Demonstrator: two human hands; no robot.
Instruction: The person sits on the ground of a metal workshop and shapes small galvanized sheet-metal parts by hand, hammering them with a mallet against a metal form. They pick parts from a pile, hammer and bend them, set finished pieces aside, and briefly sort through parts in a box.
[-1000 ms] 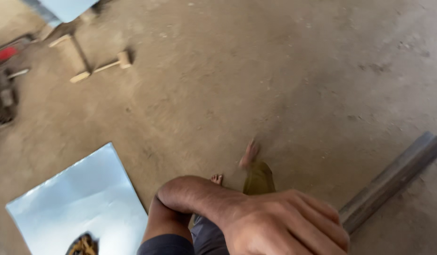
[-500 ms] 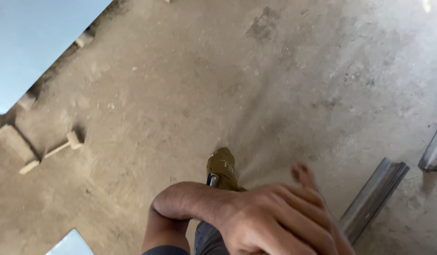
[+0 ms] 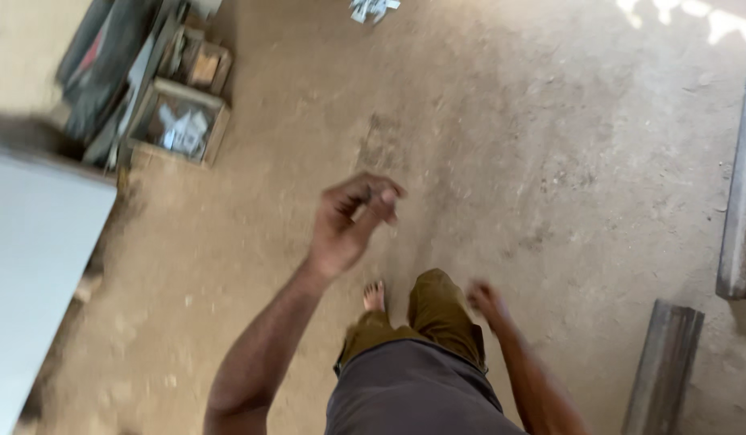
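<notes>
Two bare hands swing over a dusty concrete floor, seen from above past a dark grey shirt and olive trousers, with one bare foot planted on the ground. Nearest the body, the right hand hangs low beside the raised knee; it is blurred, its fingers seem loosely curled, and whether it carries anything cannot be told. Further out, the left hand is lifted in front of the body with thumb and fingertips pinched together on a small dark object, too small and smeared to identify; the rest of the hand is half closed around nothing else that shows. To the right, near the lower edge, a grey metal channel lies flat on the floor, dull and straight-edged, and beyond it a longer grey metal bar runs up along the right border. At the left edge a pale, smooth sheet fills the corner. Past it, further off, an open wooden box holds small pale pieces, with a second box and dark leaning boards just behind. The floor is rough, stained brown-grey and scuffed, sunlit at the far top right.
</notes>
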